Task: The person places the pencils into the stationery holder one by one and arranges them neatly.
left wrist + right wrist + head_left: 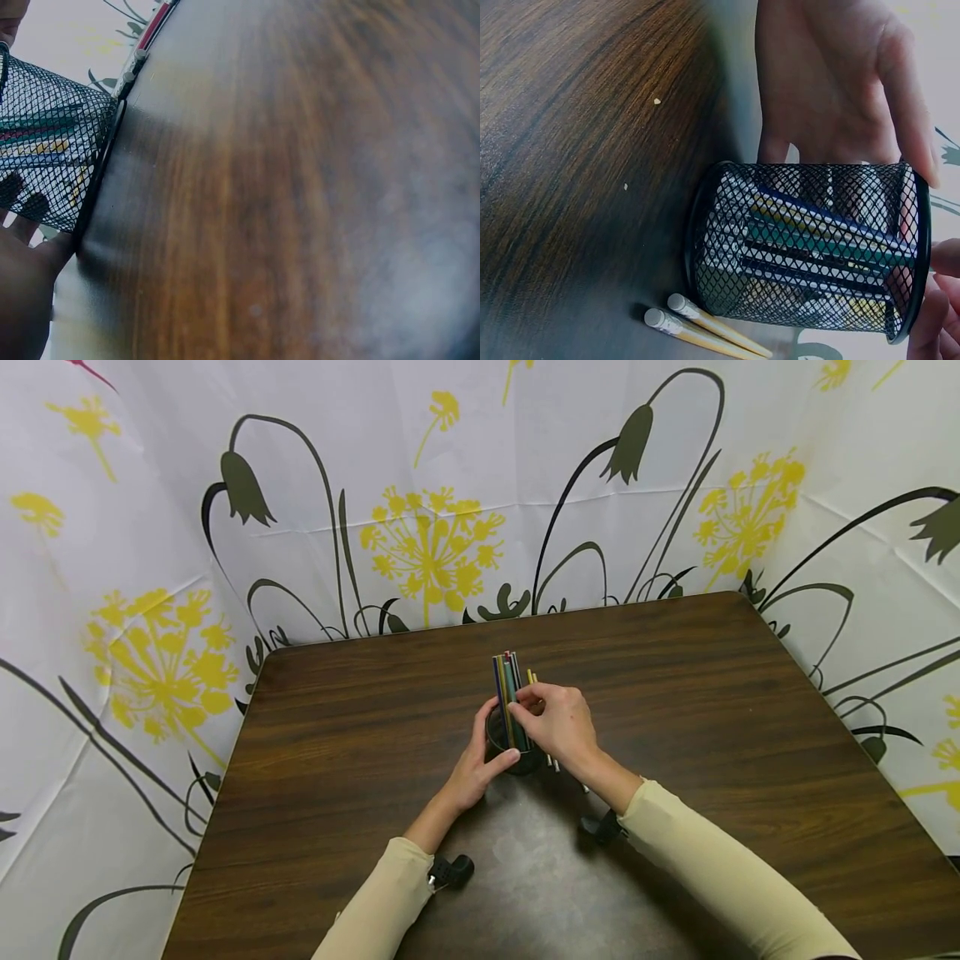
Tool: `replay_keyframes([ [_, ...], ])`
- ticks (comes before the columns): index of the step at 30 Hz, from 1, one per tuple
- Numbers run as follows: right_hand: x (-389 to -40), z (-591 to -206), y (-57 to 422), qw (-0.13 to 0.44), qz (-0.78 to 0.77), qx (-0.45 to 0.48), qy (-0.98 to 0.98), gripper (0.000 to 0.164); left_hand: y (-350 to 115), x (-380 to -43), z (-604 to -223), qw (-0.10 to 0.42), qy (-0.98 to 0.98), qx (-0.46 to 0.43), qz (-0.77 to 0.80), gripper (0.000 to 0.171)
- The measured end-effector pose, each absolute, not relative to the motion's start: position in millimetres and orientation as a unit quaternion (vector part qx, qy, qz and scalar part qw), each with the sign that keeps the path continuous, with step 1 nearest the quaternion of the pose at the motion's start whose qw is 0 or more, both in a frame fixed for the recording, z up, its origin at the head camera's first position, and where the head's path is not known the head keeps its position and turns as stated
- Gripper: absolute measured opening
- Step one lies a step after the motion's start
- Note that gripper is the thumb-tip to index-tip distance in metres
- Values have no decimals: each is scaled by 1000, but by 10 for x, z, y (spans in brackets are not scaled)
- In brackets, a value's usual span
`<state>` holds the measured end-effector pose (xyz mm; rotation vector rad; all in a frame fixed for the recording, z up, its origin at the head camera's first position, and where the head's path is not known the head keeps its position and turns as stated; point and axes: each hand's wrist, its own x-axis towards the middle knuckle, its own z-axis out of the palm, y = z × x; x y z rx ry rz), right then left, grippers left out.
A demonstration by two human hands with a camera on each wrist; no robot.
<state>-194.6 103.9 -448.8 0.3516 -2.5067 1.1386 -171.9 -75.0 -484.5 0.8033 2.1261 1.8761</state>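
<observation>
A black mesh pencil cup (525, 765) stands upright on the table, with several coloured pencils (506, 681) leaning in it, blue, yellow and teal among them. My left hand (474, 767) grips the cup from its left side, thumb at the near rim and fingers round the far side. Over the cup's right side, my right hand (558, 720) pinches at a pencil among the upright bunch; its fingertips are close above the rim (924, 255). Two yellow pencils (705, 330) with white ends lie on the table right beside the cup's base.
The brown wood-grain table (360, 735) reaches back to a white curtain (480, 460) printed with flowers. Small pale crumbs (657, 101) dot the tabletop. A red pencil (154, 26) lies beyond the cup in the left wrist view. Black wrist devices (452, 871) sit at both sleeves.
</observation>
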Motion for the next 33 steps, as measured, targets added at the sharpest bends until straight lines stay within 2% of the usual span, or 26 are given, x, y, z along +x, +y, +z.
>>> replay_keyframes([
  [33,-1999,-4483,971,200,385,78,-898,14,-740,-1718,-4843,102,718,255,639,78],
])
